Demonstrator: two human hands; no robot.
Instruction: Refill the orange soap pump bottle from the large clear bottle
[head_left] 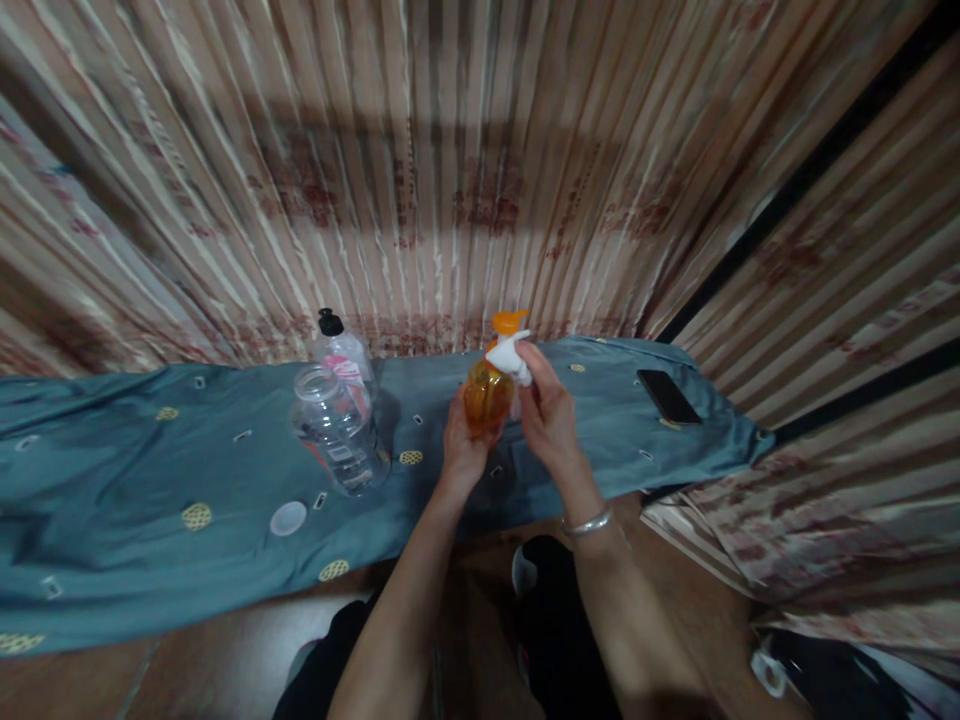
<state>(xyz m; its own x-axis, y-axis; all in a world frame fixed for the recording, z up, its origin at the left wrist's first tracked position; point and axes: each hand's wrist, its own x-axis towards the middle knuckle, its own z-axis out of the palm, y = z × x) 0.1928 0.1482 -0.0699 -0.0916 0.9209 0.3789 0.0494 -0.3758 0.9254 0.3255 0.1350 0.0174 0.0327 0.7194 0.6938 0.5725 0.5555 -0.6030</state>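
Observation:
My left hand [463, 440] is wrapped around the lower body of a small orange pump bottle [487, 392], holding it upright above the blue-grey cloth [150, 470]. My right hand [546, 410] pinches a white cloth or tissue [511, 356] against the bottle's neck, just under its orange pump head [508, 321]. A silver bangle [587, 523] sits on my right wrist.
Left of the hands an open clear plastic bottle [337, 430] stands on the cloth, a second bottle with a black cap [341, 350] behind it. A white lid [288, 518] lies in front. A dark phone [669, 396] lies at the right. Striped curtains [480, 180] hang behind.

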